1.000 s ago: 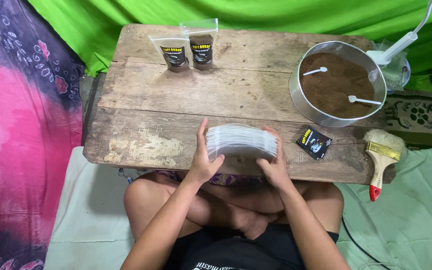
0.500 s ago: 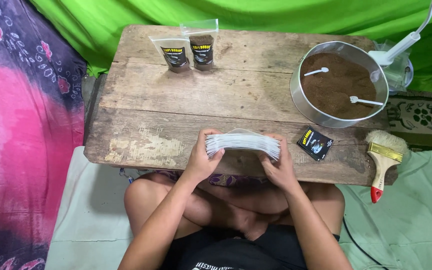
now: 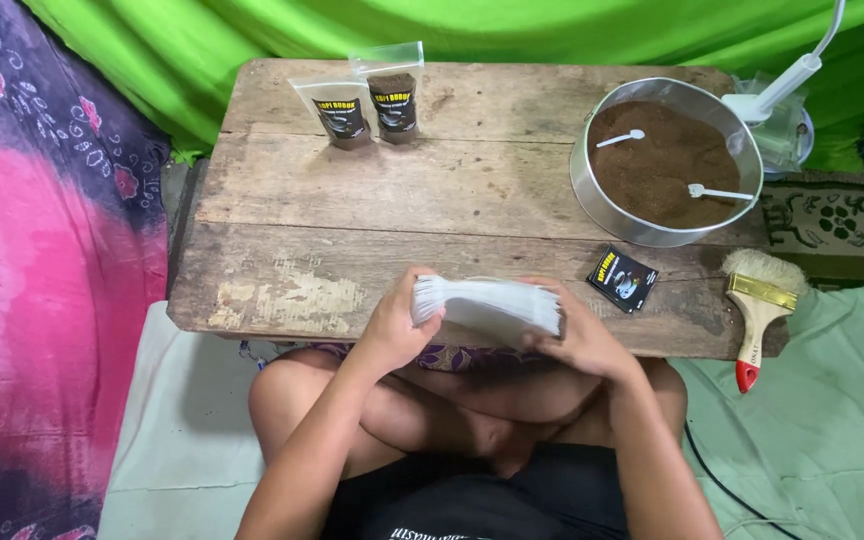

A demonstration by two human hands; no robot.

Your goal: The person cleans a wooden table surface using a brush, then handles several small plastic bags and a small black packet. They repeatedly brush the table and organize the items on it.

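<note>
Stack of clear pouches [image 3: 487, 305] has dropped lower and flattened out since a second ago, now hanging over the bench's [image 3: 282, 240] near edge. Your left hand [image 3: 392, 330] pinches its left end, your right hand [image 3: 577, 340] curls closed under the right end. Two filled pouches [image 3: 370, 103] sit at the back, then the pan of brown powder [image 3: 667, 160], black sachet [image 3: 622, 279] and brush [image 3: 760, 305]. Nothing's crowding the stack.

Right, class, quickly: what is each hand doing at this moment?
Left hand: closed on the left end of the stack of clear pouches.
Right hand: closed on the stack's right end.
</note>
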